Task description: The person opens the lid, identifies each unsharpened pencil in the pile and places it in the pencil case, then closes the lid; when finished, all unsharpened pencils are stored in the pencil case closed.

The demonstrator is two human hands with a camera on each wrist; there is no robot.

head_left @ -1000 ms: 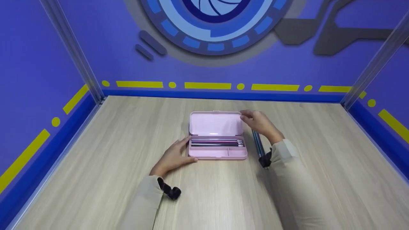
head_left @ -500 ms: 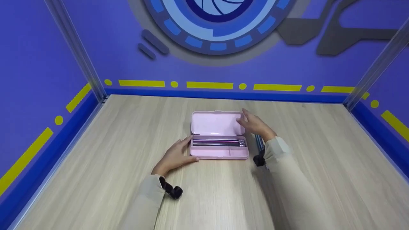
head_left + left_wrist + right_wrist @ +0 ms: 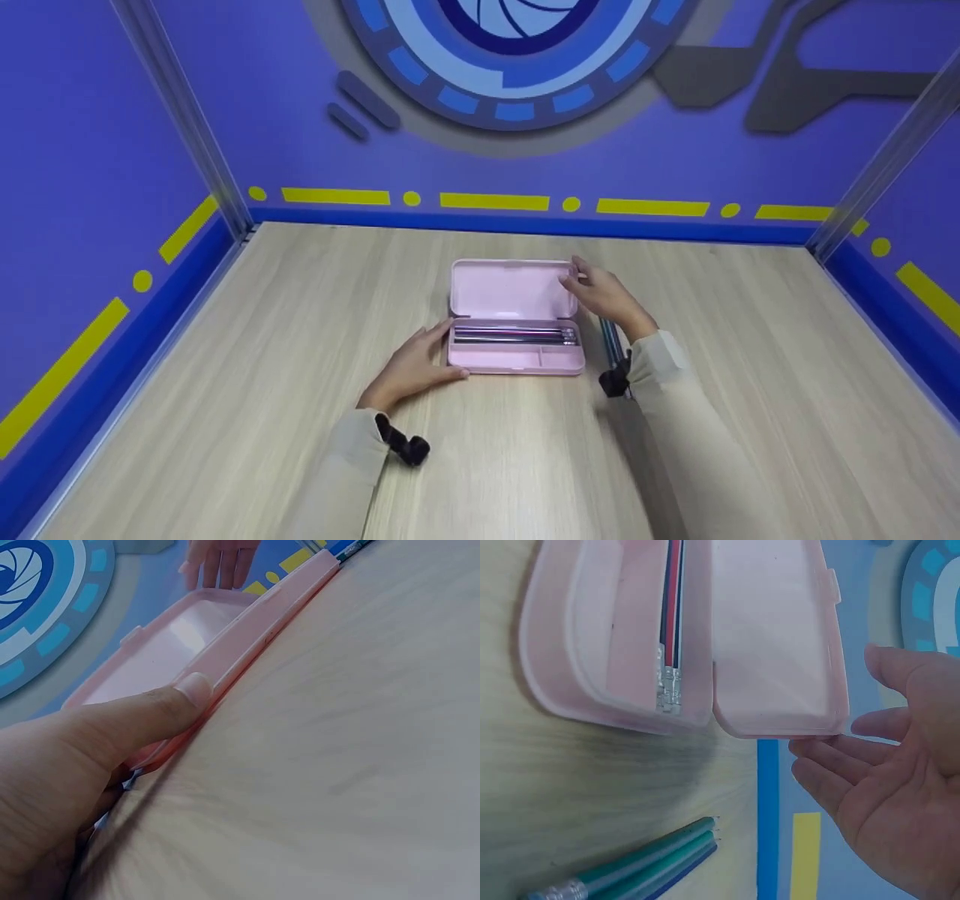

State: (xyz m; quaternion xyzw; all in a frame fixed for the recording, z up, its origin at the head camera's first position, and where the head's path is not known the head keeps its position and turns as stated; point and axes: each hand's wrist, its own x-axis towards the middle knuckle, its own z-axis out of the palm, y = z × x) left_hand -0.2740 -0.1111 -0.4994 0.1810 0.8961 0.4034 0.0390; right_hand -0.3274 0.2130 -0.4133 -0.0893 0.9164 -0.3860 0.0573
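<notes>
A pink pencil case [image 3: 495,358] lies open on the table, its lid [image 3: 511,289] raised at the back. Several pencils [image 3: 510,336] with metal ends lie in its rear compartment; the front compartments hold nothing visible. My left hand [image 3: 409,370] holds the case's left end, with the thumb on the front wall in the left wrist view. At the lid's right edge is my right hand [image 3: 606,294], its fingers fairly straight. In the right wrist view, fingertips [image 3: 804,748] touch or pass behind the lid's corner.
Several green and blue pencils [image 3: 649,862] lie on the wooden table [image 3: 315,300] to the right of the case, partly under the right wrist in the head view. Blue panels [image 3: 517,169] stand behind and at both sides of the table.
My right hand has shifted slightly at the lid's right edge, its thumb now in front of the lid. The left hand keeps its place on the case. The head view has shifted slightly.
</notes>
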